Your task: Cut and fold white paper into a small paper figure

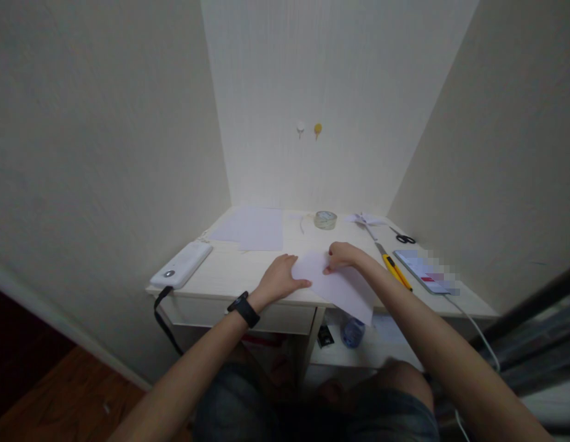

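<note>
A white sheet of paper (343,291) lies at the front of the desk, and one corner hangs over the edge. My left hand (280,279), with a black watch on its wrist, holds the sheet's left end, the thumb along the near side and the fingers at the far side. On the sheet's upper part, my right hand (343,256) is closed with bent fingers, its thumb against the paper. The fingertips of the right hand are partly hidden.
Loose paper sheets (260,228) lie back left on the white desk (239,264). A tape roll (325,220), a paper pinwheel (365,220), scissors (405,239), a yellow utility knife (395,270) and a phone (421,270) lie behind and right. A white power bank (182,265) sits left.
</note>
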The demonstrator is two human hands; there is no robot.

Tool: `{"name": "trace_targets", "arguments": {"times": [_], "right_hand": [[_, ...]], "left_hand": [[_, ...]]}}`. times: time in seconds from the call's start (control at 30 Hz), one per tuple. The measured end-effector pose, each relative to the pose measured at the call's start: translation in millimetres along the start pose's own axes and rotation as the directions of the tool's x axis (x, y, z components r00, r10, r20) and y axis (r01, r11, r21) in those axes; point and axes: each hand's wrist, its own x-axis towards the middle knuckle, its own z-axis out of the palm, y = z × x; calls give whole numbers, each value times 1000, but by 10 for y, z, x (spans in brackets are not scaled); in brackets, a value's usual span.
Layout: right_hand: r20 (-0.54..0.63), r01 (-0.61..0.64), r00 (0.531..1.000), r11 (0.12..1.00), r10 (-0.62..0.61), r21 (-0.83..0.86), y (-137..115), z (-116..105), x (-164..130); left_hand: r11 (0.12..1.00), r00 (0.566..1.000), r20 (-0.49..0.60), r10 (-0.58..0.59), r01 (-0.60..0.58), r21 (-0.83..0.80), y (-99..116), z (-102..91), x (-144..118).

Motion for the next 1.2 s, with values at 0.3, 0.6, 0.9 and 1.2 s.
{"name": "trace_targets", "arguments": {"times": [0.3, 0.6, 0.9, 1.2], "right_hand": [[-160, 214, 977, 713, -143, 668, 500, -51, -39], [-231, 237, 971, 160, -56, 958, 619, 82, 252], [-85, 81, 989, -36, -122, 996, 555, 408, 413], [-210, 196, 959, 88, 191, 977, 583, 424, 466]], "left_hand": [[785, 957, -20, -290, 225, -576, -96, -197, 223], [273, 945, 180, -272, 255, -928, -246, -473, 1006], [170, 924, 178, -339, 246, -954, -532, -183, 1171], [412, 903, 54, -425, 247, -877, -554, -125, 1155]]}}
